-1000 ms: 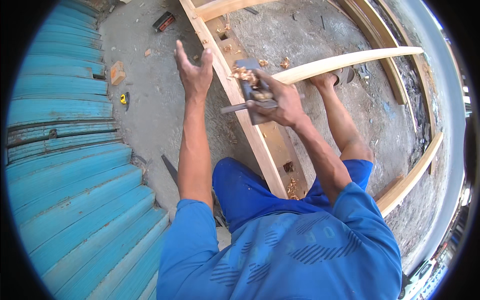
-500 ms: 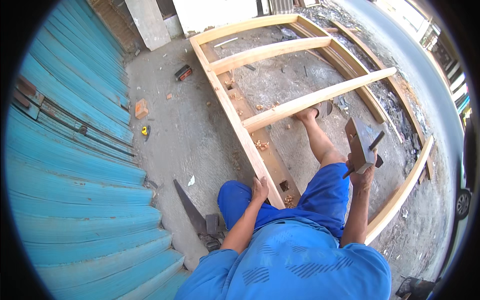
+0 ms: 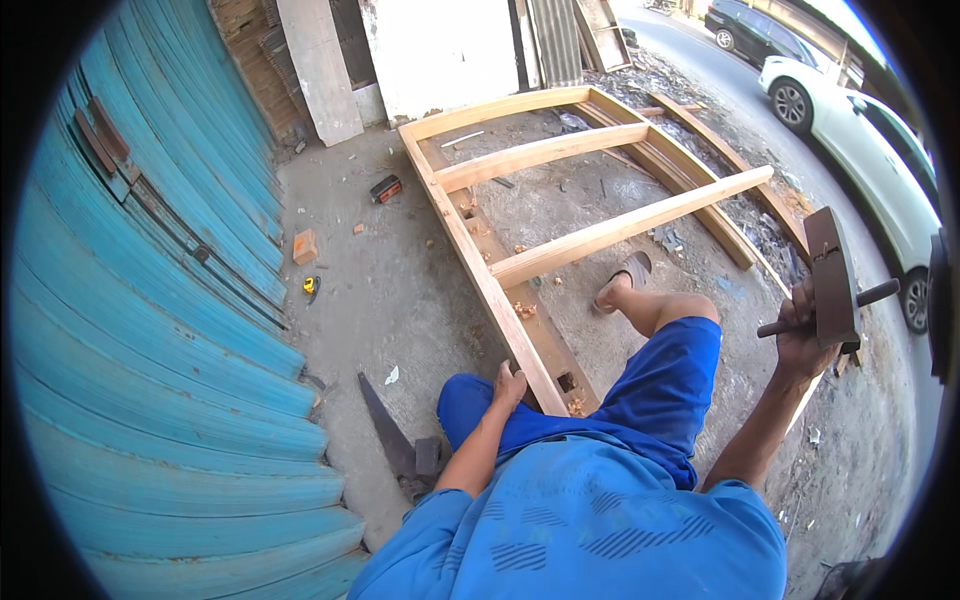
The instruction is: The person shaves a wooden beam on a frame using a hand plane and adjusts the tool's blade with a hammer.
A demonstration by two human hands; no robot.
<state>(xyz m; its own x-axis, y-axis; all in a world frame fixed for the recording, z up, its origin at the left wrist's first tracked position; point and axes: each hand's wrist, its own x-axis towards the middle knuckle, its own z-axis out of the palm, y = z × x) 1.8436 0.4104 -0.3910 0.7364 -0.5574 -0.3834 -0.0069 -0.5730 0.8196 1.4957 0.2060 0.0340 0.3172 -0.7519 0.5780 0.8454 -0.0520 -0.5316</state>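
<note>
My right hand [image 3: 803,335] is raised at the right, wrapped round a dark wooden hand plane [image 3: 832,275] with a crosswise rod handle. The plane is held up in the air, away from the timber. My left hand [image 3: 509,388] is at the left edge of a long pale wooden beam [image 3: 472,245], beside my left thigh. Its fingers are curled, and whether they grip the beam is hidden. The beam forms one side of a large frame on the ground, joined by crosspieces [image 3: 620,230]. Curly shavings [image 3: 523,310] lie on a mortised plank [image 3: 545,335] alongside it.
A handsaw [image 3: 388,425] lies left of my knee. Farther off are a yellow tape measure [image 3: 312,287], a brick-like block [image 3: 304,247] and a black-and-red object [image 3: 385,188]. A blue corrugated shutter [image 3: 170,400] bounds the left side. A white car [image 3: 850,130] stands on the road at right.
My right hand has moved outward to the right and up with the plane. My left hand has slid slightly off the beam's top toward its left edge. The view has tilted up, showing more cars.
</note>
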